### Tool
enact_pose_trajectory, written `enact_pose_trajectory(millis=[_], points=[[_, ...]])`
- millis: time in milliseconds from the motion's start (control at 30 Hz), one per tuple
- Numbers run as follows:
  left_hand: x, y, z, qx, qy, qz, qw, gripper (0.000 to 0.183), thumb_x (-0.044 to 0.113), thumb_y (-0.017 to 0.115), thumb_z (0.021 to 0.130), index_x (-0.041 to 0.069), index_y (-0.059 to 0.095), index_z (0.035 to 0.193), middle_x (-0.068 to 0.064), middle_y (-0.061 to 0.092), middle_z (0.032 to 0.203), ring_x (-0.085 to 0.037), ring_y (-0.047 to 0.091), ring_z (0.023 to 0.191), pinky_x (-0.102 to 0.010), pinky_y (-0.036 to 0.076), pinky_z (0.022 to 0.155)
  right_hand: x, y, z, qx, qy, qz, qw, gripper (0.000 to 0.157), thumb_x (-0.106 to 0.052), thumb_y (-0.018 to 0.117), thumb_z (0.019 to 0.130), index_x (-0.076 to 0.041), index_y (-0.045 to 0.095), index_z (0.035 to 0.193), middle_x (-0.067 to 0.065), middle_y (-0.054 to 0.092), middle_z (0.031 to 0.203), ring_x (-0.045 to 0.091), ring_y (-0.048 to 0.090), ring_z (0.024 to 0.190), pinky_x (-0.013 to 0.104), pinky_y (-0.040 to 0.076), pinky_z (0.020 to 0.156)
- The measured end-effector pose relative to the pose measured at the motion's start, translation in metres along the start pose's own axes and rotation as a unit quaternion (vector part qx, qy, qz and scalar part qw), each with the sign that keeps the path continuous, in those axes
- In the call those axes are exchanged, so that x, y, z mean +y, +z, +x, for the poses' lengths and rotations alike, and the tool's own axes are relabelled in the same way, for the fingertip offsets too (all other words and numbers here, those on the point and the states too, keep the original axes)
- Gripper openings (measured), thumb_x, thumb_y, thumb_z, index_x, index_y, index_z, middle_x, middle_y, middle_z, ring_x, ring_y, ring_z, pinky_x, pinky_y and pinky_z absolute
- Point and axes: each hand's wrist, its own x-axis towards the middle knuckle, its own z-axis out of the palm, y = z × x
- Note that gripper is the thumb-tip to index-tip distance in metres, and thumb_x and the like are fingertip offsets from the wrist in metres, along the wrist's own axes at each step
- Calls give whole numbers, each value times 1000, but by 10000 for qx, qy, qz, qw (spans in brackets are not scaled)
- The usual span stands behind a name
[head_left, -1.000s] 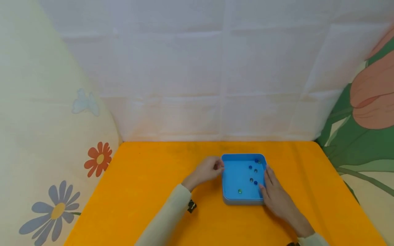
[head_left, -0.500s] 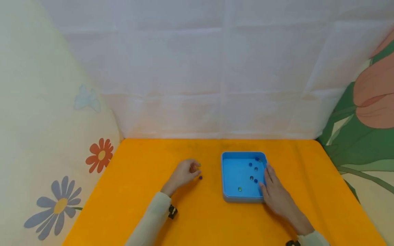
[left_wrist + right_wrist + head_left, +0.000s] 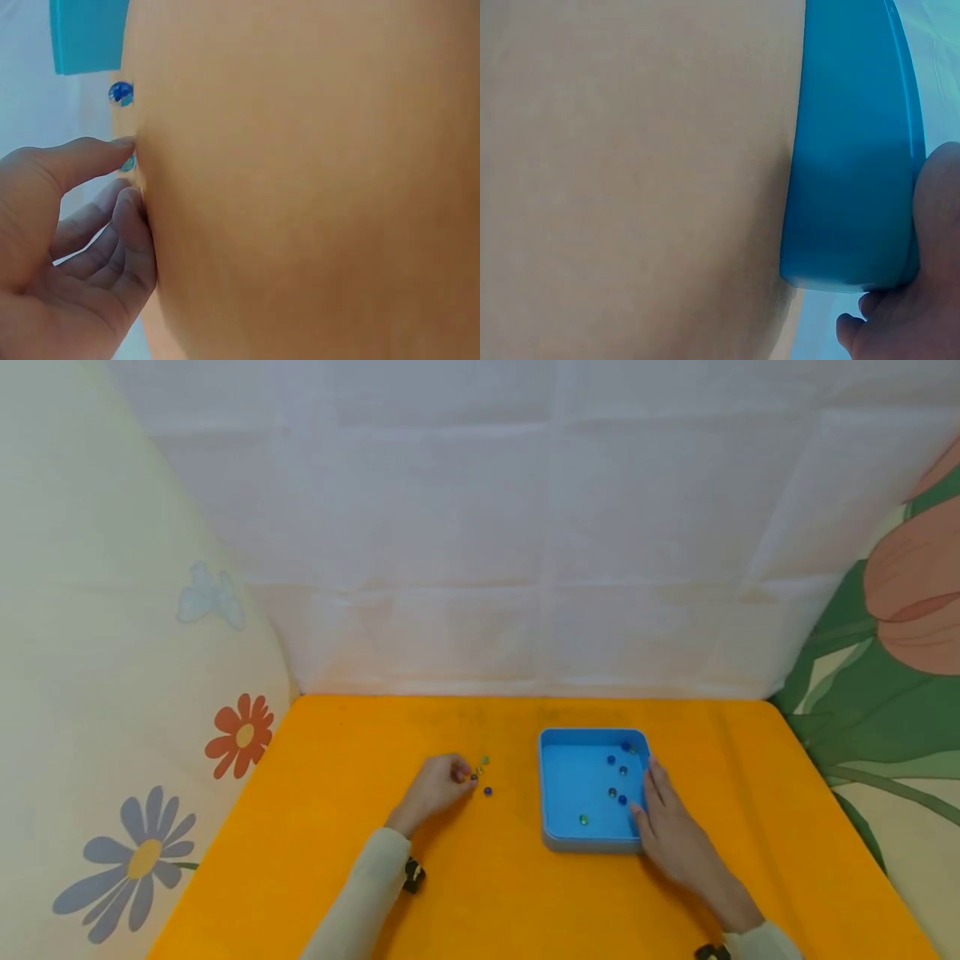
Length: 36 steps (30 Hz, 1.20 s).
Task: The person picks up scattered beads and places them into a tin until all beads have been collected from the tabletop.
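My left hand (image 3: 433, 789) is at a small group of glass marbles on the orange table, left of the blue box. Its thumb and forefinger are at either side of a dark blue marble (image 3: 474, 777), which shows between the tips in the left wrist view too. Close by lie another blue marble (image 3: 488, 791), a yellowish one (image 3: 480, 770) and a green one (image 3: 485, 760). My right hand (image 3: 678, 839) holds the right wall of the square blue box (image 3: 592, 845), thumb over the rim, fingers along the outside. Several blue, clear and green marbles lie inside the box.
The orange table (image 3: 337, 827) ends at a white hanging cloth (image 3: 420, 568) behind. Flower-print cloths flank it on the left (image 3: 112, 693) and right (image 3: 885, 710). A dark band sits at each sleeve.
My left hand has moved left from the box's left wall to the loose marbles, closing thumb and forefinger around one. My right hand and the box stay put.
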Motion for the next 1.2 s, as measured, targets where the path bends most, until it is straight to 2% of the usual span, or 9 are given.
enact_pose_trajectory(millis=[200,600,733,933,1200], points=[[-1,-5,-2,-124,24,-4,9999,8,18,78,96,10,81,97,-1,72,86,-11,60,73,-26,52,65,-1,2,1,51,-34,6,10000,72,-30,45,113,11,13,163,24,0,177,48,13,161,67,25,123],[-1,-2,1,-132,210,176,9995,12,17,77,96,8,80,89,-1,73,79,-10,58,64,-24,50,60,2,2,1,-12,-1,-23,10000,72,-32,43,114,11,14,163,23,-1,177,48,13,161,67,24,124],[0,-5,2,-72,152,92,9998,12,18,77,95,8,80,90,-2,74,80,-11,59,64,-24,50,60,2,2,1,52,-41,-37,10000,71,-32,43,114,11,15,163,24,1,177,48,15,161,67,25,123],[15,-12,1,18,-32,-309,9995,14,21,76,97,8,79,98,-4,75,88,-12,64,71,-25,54,62,1,1,1,-16,-4,-8,10000,71,-32,43,114,11,14,163,24,-1,177,48,14,161,67,24,124],[48,-14,9,-49,330,-415,9986,16,24,74,99,10,79,105,-2,75,92,-11,64,75,-27,55,65,1,0,1,-103,64,-24,9999,73,-33,44,114,10,13,163,23,-2,177,48,13,161,68,23,124]])
